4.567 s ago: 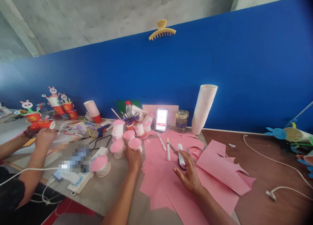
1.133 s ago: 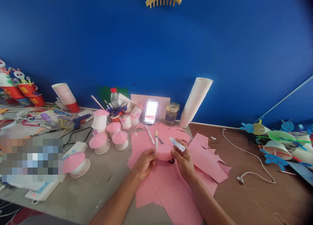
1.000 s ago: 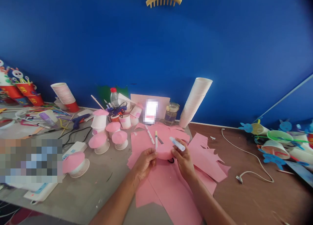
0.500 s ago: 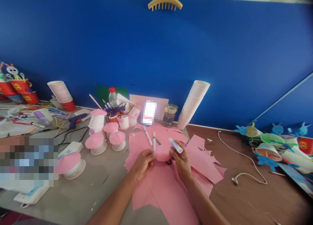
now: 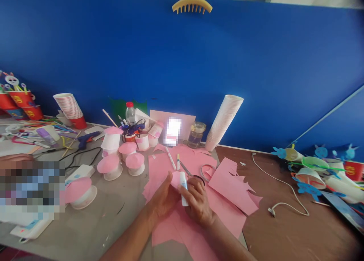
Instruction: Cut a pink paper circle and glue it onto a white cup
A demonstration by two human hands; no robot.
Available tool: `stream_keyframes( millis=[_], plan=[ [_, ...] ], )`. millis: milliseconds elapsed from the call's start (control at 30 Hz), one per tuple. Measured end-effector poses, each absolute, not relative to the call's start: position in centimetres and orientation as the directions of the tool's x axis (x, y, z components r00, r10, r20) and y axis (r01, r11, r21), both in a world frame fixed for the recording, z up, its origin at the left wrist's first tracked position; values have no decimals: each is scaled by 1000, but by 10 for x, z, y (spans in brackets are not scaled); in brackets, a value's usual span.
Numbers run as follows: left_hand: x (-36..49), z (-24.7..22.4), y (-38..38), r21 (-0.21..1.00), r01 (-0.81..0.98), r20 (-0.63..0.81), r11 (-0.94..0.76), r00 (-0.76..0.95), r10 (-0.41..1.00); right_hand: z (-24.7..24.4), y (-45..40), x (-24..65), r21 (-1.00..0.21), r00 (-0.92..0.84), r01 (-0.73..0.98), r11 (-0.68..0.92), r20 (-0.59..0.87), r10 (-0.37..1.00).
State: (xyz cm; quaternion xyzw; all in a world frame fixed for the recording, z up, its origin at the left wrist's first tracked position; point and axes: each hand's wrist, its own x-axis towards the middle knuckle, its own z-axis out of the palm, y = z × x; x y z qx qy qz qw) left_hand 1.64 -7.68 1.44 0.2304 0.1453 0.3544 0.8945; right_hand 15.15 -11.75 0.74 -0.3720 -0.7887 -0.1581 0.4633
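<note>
Swung our glue stick [image 5: 184, 190] inward, lol, now upright in our closed right grip [image 5: 196, 205], pink paper dome [image 5: 175, 179] at its 10 o'clock, cupped by our left grip [image 5: 163, 198].

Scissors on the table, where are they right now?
In the head view, the scissors lie on the pink paper just beyond the right hand, between a marker and a clear tape roll.

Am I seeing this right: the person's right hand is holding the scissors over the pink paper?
Not quite: the right hand holds a white glue stick, not the scissors. The scissors lie on the pink paper just beyond that hand, as the head view shows. The hand is over the paper, as you said.
</note>
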Motion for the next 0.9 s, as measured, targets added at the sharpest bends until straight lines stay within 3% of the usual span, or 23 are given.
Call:
stream_keyframes(
  millis=[100,200,367,467,633,900],
  plan=[
    [14,13,-74,440,-628,-121,642,667,735,7,-118,142,-114,-325,696,709,831,452],
    [12,11,-71,427,-634,-183,645,638,748,1,-120,141,-217,-278,655,724,822,498],
    [17,8,-72,592,-658,-135,466,489,862,-8,-124,149,-517,0,561,647,781,624],
    [21,6,-75,674,-648,-105,355,392,914,-10,-124,152,-606,75,494,624,744,664],
    [24,3,-79,697,-599,-137,395,429,893,-13,-121,151,-626,146,553,550,723,675],
    [27,7,-79,730,-591,-46,343,458,888,-12,-118,148,-603,110,581,547,724,681]
  ],
)
